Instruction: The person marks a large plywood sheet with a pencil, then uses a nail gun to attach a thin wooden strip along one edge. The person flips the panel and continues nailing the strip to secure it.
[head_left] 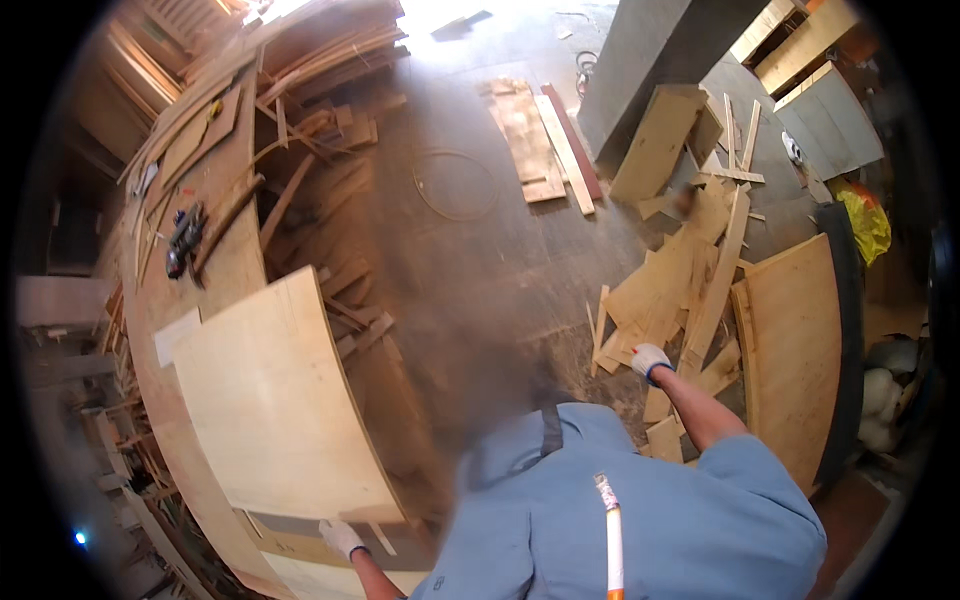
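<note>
The long wooden bench (228, 270) carries a wide pale plywood sheet (275, 400) and, farther along, a dark power tool (183, 242), while on the grey floor (480, 265) there lie a pale board (522, 140), a narrow light strip (564, 155), a dark red strip (573, 140) just beside it, and a heap of flat wooden offcuts (660, 285).

The plywood sheet (275, 400) is cream, the shirt (700, 510) blue
</note>
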